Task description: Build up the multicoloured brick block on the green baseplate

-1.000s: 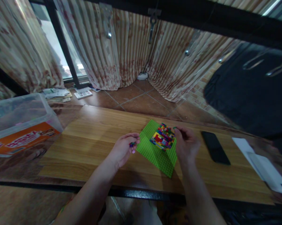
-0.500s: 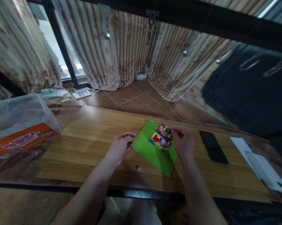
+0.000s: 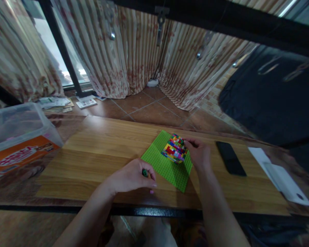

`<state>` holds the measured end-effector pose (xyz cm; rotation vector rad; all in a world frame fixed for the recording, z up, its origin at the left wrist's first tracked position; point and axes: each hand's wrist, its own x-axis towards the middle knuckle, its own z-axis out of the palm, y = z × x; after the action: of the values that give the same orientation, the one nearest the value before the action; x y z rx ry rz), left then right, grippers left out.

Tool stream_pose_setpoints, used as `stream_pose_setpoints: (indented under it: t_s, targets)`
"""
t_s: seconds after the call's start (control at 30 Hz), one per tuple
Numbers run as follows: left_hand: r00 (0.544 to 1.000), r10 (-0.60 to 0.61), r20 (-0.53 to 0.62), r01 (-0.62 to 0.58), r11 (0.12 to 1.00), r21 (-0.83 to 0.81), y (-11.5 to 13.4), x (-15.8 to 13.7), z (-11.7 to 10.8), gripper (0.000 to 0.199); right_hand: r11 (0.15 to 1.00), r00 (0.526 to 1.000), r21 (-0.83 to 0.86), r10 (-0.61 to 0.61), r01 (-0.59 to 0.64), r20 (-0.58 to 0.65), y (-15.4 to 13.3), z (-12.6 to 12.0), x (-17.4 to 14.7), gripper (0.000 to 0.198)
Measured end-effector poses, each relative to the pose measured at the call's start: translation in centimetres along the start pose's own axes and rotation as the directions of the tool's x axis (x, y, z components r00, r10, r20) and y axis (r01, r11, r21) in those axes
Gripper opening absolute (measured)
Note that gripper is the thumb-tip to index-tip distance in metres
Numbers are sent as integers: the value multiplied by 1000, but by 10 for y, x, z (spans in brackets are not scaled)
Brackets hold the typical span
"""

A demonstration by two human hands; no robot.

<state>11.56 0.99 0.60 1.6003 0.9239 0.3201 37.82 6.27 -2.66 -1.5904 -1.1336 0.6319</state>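
A square build of multicoloured toy bricks (image 3: pixel 173 151) stands on a green studded baseplate (image 3: pixel 158 154), which lies turned at an angle on the table. At the build's right corner is my right hand (image 3: pixel 199 152), its thumb and fingertips closed against the bricks; whether a small brick is between them is hidden. My left hand (image 3: pixel 135 176) hovers left of the baseplate with curled fingers around a dark green toy brick (image 3: pixel 144 172). Just below those fingertips, a small pink brick (image 3: pixel 151 191) lies on the wood.
To the right of the baseplate lies a black phone (image 3: pixel 231 158), with a white flat object (image 3: pixel 285 181) beyond it. A clear plastic bin (image 3: pixel 23 123) with an orange label stands at the left. The wooden tabletop (image 3: pixel 93 157) ends at a dark front edge.
My left hand has left the baseplate's left corner and come down toward the pink brick, keeping the green brick. My right hand stays at the build. The whole view has shifted slightly.
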Motion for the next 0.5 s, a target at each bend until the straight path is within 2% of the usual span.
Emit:
stream_pose_setpoints:
  t_s: [0.13, 0.23, 0.33, 0.5]
  targets:
    - [997, -63, -44, 73, 955, 288, -1, -3, 13, 23, 997, 999, 64, 40, -41, 17, -3, -2, 3, 25]
    - [991, -94, -95, 126, 902, 413, -5, -2, 20, 19, 984, 994, 147, 96, -102, 44, -3, -2, 4, 27]
    - [985, -125, -115, 164, 872, 462, -9, 1, 23, 17, 958, 985, 232, 153, -168, 79, 0, -1, 5, 28]
    - [987, -121, -109, 158, 871, 465, -13, 2, 23, 16, 931, 971, 292, 180, -220, 158, 2, -1, 6, 32]
